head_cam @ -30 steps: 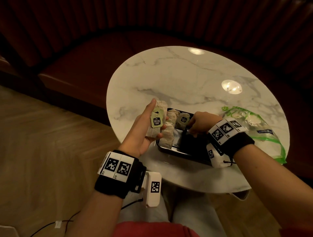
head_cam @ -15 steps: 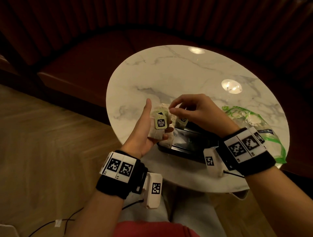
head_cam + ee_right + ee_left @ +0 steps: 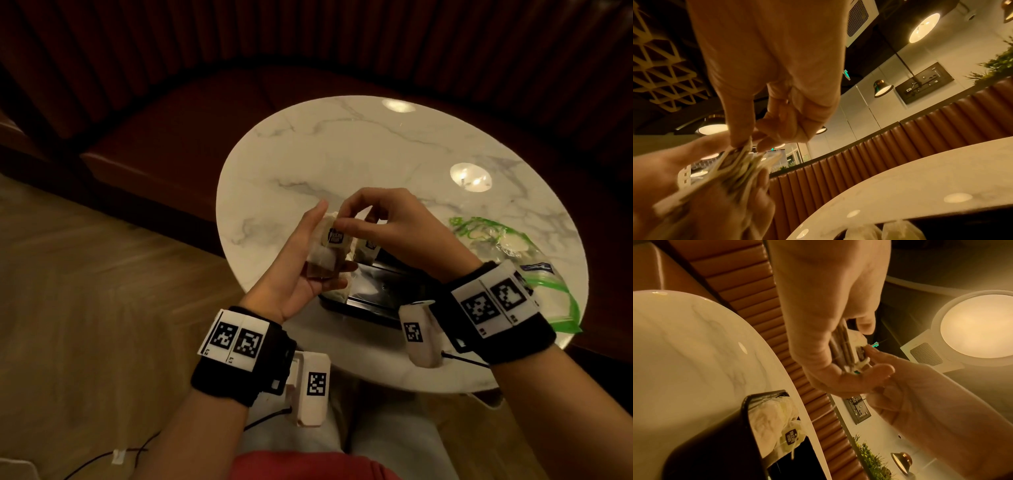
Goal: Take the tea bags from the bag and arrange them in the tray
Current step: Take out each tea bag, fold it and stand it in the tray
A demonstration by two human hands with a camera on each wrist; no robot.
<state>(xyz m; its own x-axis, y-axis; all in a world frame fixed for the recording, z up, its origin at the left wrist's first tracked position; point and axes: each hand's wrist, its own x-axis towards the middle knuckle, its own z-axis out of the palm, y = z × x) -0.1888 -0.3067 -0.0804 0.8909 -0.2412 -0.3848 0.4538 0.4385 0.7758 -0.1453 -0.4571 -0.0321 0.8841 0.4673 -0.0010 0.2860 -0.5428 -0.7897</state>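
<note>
A small stack of tea bags [image 3: 325,253] is held upright in the left hand [image 3: 298,270], thumb and curled fingers clamping it above the near left corner of the tray [image 3: 373,301] — probably so one can be peeled off. The top bag's paper tag [image 3: 336,237] is pinched by the right hand [image 3: 387,226]. A few bags [image 3: 774,415] are already lined up in the tray — the plastic bag [image 3: 507,260] is left lying on the table [image 3: 342,154] to the right.
</note>
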